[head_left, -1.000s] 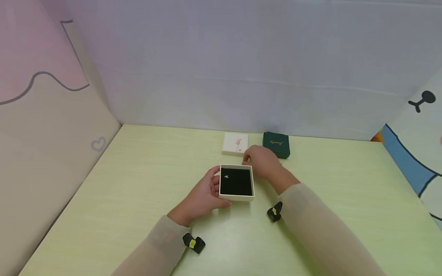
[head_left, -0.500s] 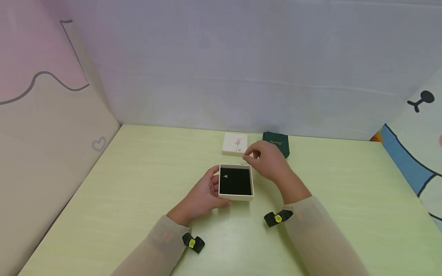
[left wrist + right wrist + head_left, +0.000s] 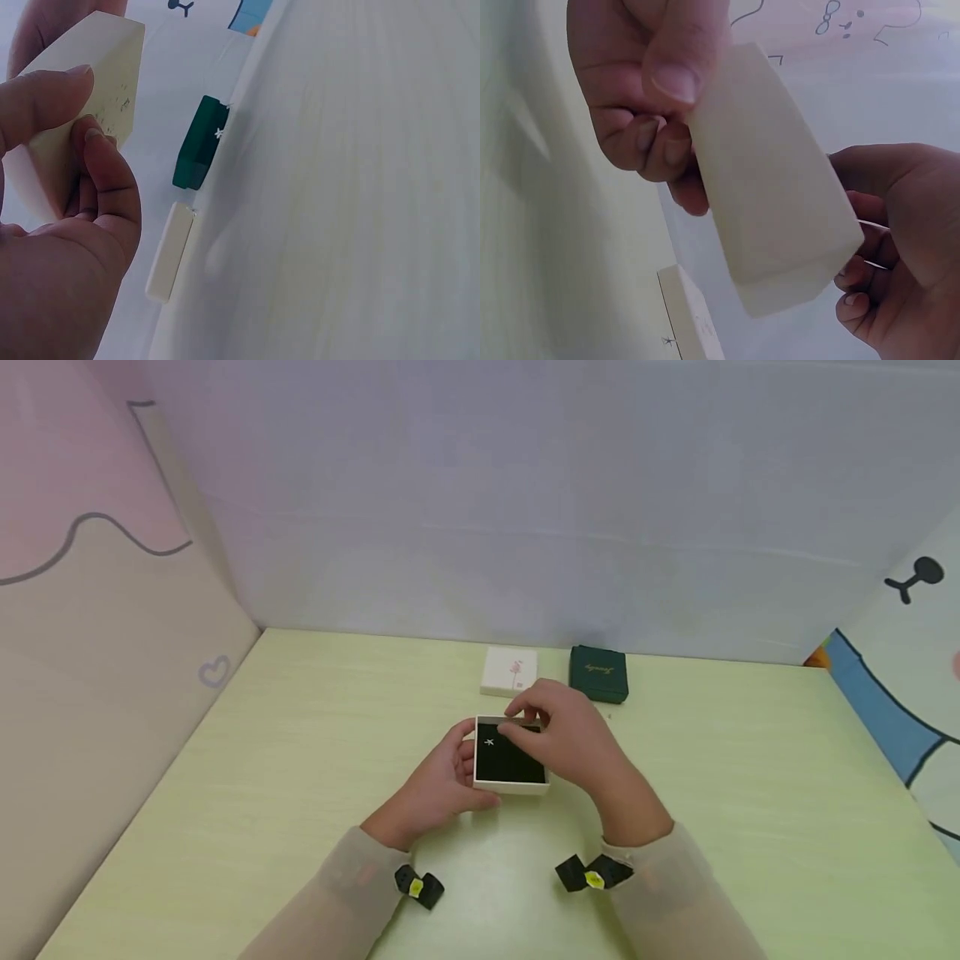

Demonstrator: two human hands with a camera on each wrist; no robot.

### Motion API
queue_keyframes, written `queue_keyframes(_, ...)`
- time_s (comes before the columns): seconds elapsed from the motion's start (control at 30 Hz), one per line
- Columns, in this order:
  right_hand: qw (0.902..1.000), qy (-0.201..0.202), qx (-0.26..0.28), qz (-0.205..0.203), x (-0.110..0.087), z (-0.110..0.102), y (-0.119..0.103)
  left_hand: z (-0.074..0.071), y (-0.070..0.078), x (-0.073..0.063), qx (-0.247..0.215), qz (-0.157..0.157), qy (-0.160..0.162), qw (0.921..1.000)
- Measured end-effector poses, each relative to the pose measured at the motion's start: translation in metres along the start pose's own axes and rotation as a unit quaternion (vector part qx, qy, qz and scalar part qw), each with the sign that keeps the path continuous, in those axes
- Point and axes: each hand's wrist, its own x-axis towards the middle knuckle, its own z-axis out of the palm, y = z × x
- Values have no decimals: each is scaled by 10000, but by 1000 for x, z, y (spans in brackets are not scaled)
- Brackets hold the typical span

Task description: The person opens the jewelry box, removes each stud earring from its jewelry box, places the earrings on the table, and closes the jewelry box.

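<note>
So the open cream box (image 3: 512,760) sits right between both hands — left hand (image 3: 438,785) curled round its left side, right hand (image 3: 570,739) pinching the far rim from above.

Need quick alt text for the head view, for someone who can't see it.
Both hands work at an open cream box with black lining: the left hand holds its side, the right hand reaches over it. Behind lie a white lid and a green box.

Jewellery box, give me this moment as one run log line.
left hand grips open box side | right hand over its far edge | lid, green box behind
</note>
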Motion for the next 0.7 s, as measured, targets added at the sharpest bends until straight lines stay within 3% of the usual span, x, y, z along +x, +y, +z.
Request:
queue_keyframes(0.33,9959,-450,-658,-425,-6,12,-18,-2,1,-3,59,-96,20,9999)
queue_keyframes(0.7,9977,-239,-515,-357,-12,7,-10,-4,-1,-2,-101,2,-25,9999)
